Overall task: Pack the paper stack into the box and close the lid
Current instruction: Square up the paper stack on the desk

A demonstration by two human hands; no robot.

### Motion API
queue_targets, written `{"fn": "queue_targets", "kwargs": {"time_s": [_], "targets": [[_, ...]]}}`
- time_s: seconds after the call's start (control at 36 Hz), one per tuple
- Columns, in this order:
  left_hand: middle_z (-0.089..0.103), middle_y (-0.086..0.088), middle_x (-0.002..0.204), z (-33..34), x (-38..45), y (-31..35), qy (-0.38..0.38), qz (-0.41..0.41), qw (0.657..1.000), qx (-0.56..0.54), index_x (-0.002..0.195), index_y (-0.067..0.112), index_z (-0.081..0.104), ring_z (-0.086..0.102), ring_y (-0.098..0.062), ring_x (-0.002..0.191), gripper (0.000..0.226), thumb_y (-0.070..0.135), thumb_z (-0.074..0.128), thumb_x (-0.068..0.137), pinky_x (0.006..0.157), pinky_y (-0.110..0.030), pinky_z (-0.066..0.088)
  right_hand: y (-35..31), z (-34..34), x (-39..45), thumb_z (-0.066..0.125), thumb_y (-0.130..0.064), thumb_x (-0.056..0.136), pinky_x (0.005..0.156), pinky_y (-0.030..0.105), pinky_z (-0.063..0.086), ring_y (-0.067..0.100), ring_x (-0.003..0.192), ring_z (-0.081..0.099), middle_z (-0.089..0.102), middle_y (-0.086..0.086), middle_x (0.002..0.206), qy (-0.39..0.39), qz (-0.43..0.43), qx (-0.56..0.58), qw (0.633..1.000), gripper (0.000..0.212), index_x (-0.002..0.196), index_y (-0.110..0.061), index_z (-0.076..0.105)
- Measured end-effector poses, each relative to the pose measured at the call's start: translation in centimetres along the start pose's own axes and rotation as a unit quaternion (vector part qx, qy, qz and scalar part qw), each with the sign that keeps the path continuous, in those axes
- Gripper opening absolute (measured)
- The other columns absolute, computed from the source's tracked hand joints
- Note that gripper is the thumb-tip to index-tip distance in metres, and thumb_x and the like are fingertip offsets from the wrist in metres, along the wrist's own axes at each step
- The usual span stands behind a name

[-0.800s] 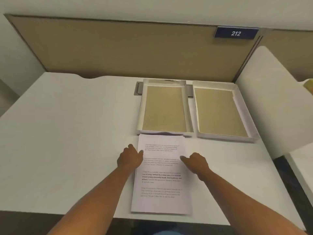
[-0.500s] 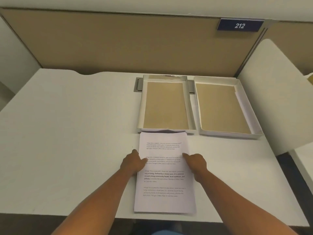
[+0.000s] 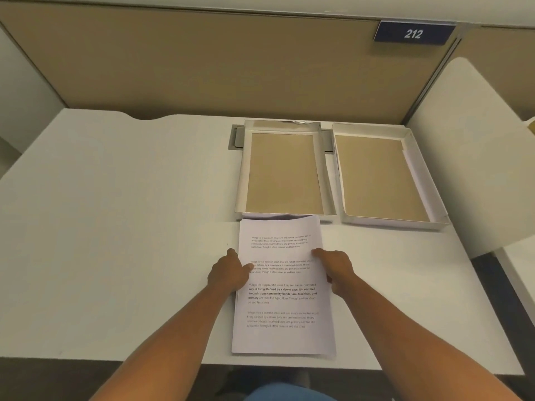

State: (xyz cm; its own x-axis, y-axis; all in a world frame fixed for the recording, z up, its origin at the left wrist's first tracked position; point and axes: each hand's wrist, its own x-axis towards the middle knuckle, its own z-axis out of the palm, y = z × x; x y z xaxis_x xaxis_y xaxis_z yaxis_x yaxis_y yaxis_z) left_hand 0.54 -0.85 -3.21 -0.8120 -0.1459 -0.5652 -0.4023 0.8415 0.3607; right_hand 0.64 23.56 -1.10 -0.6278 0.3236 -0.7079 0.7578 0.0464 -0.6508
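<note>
Vs 0.8 s ago: both hands sit a bit further up the white printed paper stack (image 3: 282, 287), whose far edge now butts the near wall of the shallow white cardboard tray w/ brown floor (image 3: 328, 180). Left hand (image 3: 228, 273) and right hand (image 3: 335, 269) pinch the stack's long edges, thumbs on top; underside fingers hidden. Stack lies flat on white desk (image 3: 115, 227), outside the tray. Second matching tray (image 3: 434, 198) just right; can't tell box from lid.
</note>
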Motion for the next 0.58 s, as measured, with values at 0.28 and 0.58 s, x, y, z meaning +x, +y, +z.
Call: {"fn": "queue_targets", "kwargs": {"time_s": [0.28, 0.58], "targets": [[0.061, -0.009, 0.126, -0.1, 0.0, 0.0, 0.003, 0.002, 1.000, 0.004, 0.125, 0.010, 0.045, 0.060, -0.031, 0.115, 0.054, 0.051, 0.055, 0.092, 0.091, -0.040, 0.051, -0.8, 0.5, 0.0, 0.075, -0.026, 0.082, 0.089, 0.055, 0.055, 0.040, 0.097, 0.070, 0.071, 0.021, 0.109, -0.050, 0.027, 0.068, 0.996, 0.046, 0.115, 0.004, 0.063], [0.060, -0.011, 0.128, 0.1, -0.2, 0.1, 0.011, 0.008, 1.000, 0.009, 0.127, 0.008, 0.045, 0.059, -0.032, 0.117, 0.053, 0.048, 0.055, 0.093, 0.093, -0.042, 0.050, 0.3, 0.2, -0.6, 0.066, -0.023, 0.086, 0.086, 0.055, 0.057, 0.036, 0.099, 0.070, 0.069, 0.018, 0.114, -0.113, -0.054, -0.004, 0.992, 0.041, 0.120, -0.002, 0.056]]}}
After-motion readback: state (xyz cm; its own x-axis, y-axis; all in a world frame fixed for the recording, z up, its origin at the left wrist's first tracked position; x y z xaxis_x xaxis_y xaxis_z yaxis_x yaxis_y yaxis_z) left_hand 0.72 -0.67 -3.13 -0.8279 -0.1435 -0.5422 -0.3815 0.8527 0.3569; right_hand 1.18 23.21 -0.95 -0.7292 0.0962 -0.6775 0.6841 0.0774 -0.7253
